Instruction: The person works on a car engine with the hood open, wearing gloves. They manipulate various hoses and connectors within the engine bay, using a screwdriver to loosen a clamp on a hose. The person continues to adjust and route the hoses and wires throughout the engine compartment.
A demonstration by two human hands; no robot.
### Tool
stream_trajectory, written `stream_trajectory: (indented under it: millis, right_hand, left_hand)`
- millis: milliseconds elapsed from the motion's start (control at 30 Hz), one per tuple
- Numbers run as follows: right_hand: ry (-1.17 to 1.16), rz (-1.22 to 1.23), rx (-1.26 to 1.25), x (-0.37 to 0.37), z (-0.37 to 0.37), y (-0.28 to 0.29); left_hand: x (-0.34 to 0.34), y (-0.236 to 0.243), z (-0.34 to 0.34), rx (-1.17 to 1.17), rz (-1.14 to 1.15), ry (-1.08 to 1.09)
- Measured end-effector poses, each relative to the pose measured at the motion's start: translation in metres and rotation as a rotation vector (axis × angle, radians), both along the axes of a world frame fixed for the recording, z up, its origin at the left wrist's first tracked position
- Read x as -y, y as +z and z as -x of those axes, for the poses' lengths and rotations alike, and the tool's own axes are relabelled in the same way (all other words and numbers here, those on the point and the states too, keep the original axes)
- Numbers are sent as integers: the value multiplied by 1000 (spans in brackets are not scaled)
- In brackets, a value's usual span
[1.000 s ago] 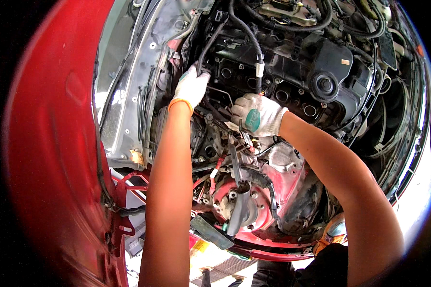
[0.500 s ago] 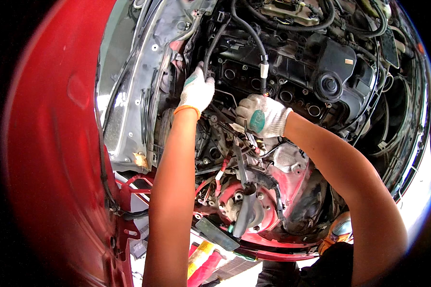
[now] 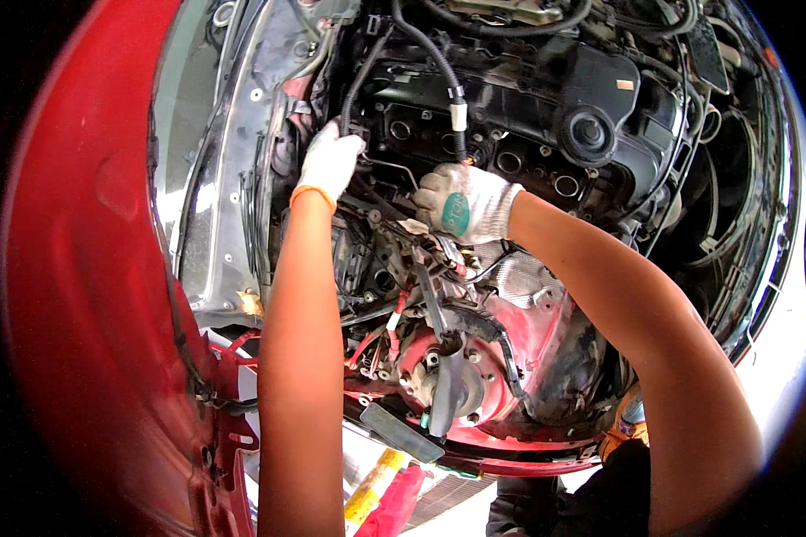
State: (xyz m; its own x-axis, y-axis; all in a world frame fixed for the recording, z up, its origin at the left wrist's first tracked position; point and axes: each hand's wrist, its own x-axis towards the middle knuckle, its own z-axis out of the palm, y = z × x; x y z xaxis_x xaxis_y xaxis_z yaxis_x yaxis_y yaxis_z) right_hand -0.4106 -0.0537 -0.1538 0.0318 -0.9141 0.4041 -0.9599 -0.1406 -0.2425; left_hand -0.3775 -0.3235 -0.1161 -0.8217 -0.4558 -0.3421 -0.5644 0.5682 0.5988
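My left hand, in a white glove with an orange cuff, is closed around the lower part of a black corrugated hose at the left side of the engine. The fingertips lie partly behind the hose. To the right, my gloved right hand curls into a fist on a wiring harness wrapped with a white band. Loose wires and connectors hang below that fist; what lies inside the fingers is hidden. Behind both hands sits the black engine cover, with round openings along its near edge.
A red raised panel fills the left side, beside the windscreen edge. Nearer me are a red strut mount, a grey bracket and a dark flat plate. A round black cap tops the engine on the right.
The whole view has shifted, so the engine bay sits further left and slightly higher. Both hands keep nearly the same places on the hose and harness.
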Motion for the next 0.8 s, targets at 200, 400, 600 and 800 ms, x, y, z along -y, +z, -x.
stream_trajectory:
  millis: [200,400,600,800]
  right_hand:
    - [4,-45,43,-9,4,4]
    - [39,-63,27,-8,5,4]
    - [-8,3,48,-7,1,1]
    - [-7,-204,8,-3,2,2]
  left_hand:
    - [-26,17,14,36,69,-15]
    - [-11,-5,15,9,31,71]
    - [-27,13,17,21,24,32]
    - [-39,29,16,20,-58,40]
